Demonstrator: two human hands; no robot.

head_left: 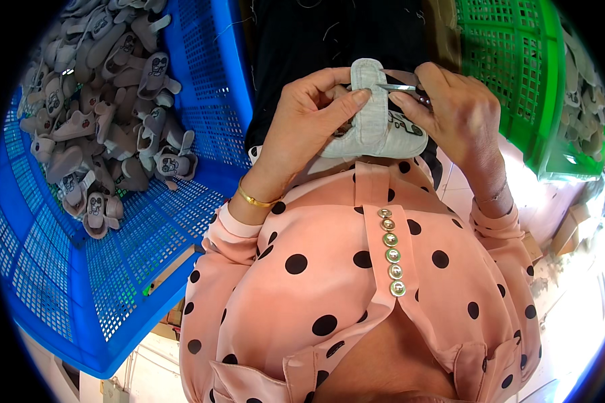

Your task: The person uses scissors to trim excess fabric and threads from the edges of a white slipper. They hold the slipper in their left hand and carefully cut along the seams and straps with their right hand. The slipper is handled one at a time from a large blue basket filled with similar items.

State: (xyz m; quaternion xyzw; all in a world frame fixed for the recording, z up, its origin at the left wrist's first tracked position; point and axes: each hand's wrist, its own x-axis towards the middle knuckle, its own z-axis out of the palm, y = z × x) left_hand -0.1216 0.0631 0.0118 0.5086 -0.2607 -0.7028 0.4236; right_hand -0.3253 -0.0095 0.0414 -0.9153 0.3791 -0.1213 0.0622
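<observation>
Over my lap, my left hand [299,124] pinches a small light grey fabric shoe [370,131] between thumb and fingers. Its strap points away from me, and a dark printed design shows on the part near my right hand [465,111]. That hand is closed around small thread snips [402,88], whose handle is mostly hidden in the fingers. The metal blades point left and their tip meets the right edge of the strap. Whether a thread lies between the blades is too small to tell.
A large blue plastic basket [212,87] stands at my left with a heap of similar grey shoes [107,121]. At my right is a green basket [504,47] holding more light shoes [588,101]. Loose threads lie on my dark trousers [296,37]. A cardboard box [571,228] sits at the far right.
</observation>
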